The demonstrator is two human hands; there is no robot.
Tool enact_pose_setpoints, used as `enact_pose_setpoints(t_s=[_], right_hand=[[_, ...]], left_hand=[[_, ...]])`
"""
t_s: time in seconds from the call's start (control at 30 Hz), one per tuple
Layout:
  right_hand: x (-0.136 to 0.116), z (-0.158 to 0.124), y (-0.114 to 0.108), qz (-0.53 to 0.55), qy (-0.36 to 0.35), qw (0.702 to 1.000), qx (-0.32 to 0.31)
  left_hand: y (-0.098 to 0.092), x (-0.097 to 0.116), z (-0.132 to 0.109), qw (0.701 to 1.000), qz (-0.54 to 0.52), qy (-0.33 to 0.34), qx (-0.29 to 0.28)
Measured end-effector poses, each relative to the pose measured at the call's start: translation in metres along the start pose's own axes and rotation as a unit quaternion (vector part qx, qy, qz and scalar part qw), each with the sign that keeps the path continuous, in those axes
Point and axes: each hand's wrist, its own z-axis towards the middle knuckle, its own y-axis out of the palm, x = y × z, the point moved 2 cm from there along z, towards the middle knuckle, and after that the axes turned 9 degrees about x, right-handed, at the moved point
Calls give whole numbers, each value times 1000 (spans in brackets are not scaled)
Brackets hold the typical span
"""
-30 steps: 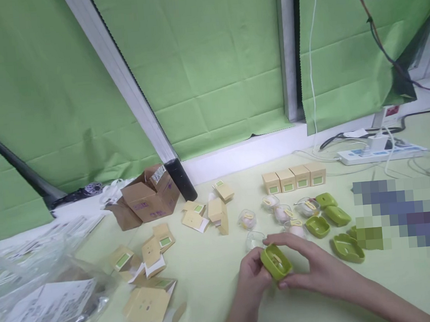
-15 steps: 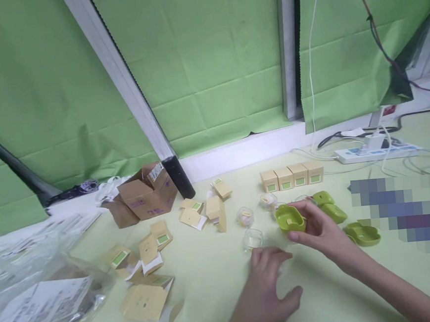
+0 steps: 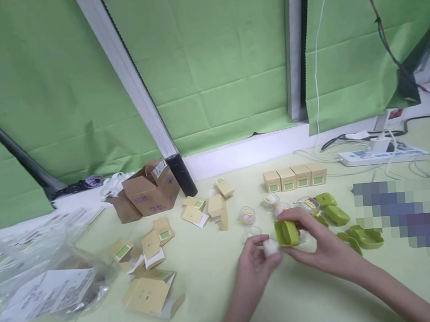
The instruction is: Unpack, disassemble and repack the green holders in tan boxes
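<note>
Between the fingers of my left hand (image 3: 251, 265) is a small whitish rounded piece (image 3: 271, 247); its kind is unclear. My right hand (image 3: 324, 244) grips a small green plastic cup (image 3: 286, 233), turned on its side with its wall toward me. The two held things are close together, and I cannot tell whether they touch. Just beyond my left hand stands a clear plastic cup (image 3: 251, 233). Several clear containers with pinkish contents, such as this container (image 3: 247, 215), lie past my hands. To the right of my right hand are more green pieces, including a wavy-edged green dish (image 3: 368, 237).
Small closed cartons (image 3: 287, 179) stand in a row at the back. Opened, flattened cartons (image 3: 147, 293) are scattered left. A brown cardboard box (image 3: 152, 193) and a black cylinder (image 3: 181, 175) stand by the wall, a clear plastic bag (image 3: 50, 288) far left, a power strip (image 3: 363, 157) back right.
My left hand, earlier over the table with fingers spread, now holds the whitish piece up by the green cup. My right hand has tipped the cup from facing up onto its side.
</note>
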Motion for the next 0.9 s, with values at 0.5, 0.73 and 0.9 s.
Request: enact_pose_setpoints(t_s=[0.5, 0.73, 0.9], right_hand=[[6, -15, 25, -55, -57, 993, -90], [-1, -15, 24, -86, -81, 984, -135], [-3, -13, 24, -62, -74, 988, -120]], left_hand=[[2, 7, -2, 970, -231, -72, 30], [0, 4, 0, 979, -188, -80, -20], [2, 6, -4, 966, -225, -118, -41]])
